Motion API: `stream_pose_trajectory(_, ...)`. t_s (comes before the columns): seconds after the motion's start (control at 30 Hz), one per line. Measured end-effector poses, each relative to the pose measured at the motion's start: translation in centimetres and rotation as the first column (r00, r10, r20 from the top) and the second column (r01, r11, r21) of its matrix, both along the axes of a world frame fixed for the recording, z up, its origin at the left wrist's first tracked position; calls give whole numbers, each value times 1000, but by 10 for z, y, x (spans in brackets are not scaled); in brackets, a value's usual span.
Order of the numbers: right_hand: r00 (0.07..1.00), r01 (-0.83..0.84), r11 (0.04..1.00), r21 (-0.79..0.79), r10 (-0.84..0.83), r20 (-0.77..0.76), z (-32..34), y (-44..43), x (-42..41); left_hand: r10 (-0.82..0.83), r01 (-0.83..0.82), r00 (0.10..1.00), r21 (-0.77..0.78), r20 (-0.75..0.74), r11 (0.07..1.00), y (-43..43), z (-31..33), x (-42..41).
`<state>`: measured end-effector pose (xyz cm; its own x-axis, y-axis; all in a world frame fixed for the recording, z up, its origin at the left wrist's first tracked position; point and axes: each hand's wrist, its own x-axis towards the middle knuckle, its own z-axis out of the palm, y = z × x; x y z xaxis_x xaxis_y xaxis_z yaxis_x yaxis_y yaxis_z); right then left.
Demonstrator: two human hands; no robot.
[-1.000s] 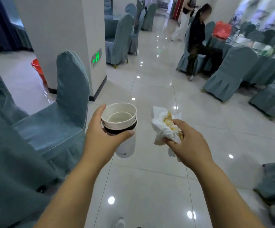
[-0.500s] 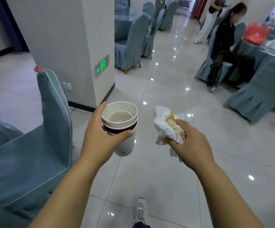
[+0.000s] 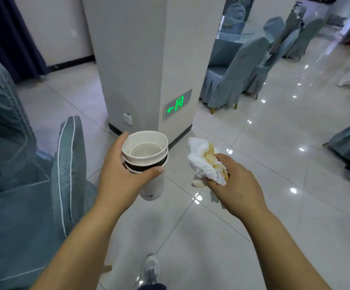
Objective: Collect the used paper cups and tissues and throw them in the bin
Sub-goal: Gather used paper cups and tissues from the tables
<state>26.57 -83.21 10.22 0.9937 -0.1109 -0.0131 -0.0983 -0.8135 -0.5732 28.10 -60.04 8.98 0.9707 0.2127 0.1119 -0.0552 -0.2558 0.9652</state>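
Observation:
My left hand (image 3: 121, 176) grips a stack of nested white paper cups (image 3: 145, 152), fingers and thumb curled round its upper part; the top cup looks empty. My right hand (image 3: 232, 185) holds a crumpled wad of white tissues (image 3: 201, 162) stained yellow-orange, and a loose end hangs below the fist. Both hands are held out in front of me at chest height, over the glossy tiled floor (image 3: 253, 143). No bin is in view.
A white square pillar (image 3: 149, 59) with a green exit sign (image 3: 177, 104) stands straight ahead. Blue-covered chairs (image 3: 69, 164) crowd my left side; more covered chairs (image 3: 232, 74) stand behind the pillar and at the right edge. My shoe (image 3: 151, 268) shows below.
The view has swung left and I have walked forward: the pillar is now close and centred, the seated person has slid out of view right. Both hands keep their grips unchanged.

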Motion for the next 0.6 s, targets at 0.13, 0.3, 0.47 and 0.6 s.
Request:
stream_pose_trajectory(0.13,997,-81,997,-5,81,12,-4,10,96,92,-92,995,-3,27,996,8,-3,78)
stream_pose_trajectory(0.3,986,-165,986,-39,166,18,2,31,224,157,-156,988,-41,11,987,22,2,191)
stream_pose_trajectory(0.47,965,-260,965,-36,261,22,-3,56,334,216,-216,976,-33,10,976,46,6,276)
stream_pose_trajectory(0.6,937,-348,936,-48,349,10,-12,94,413,318,-317,948,11,-12,948,79,2,331)
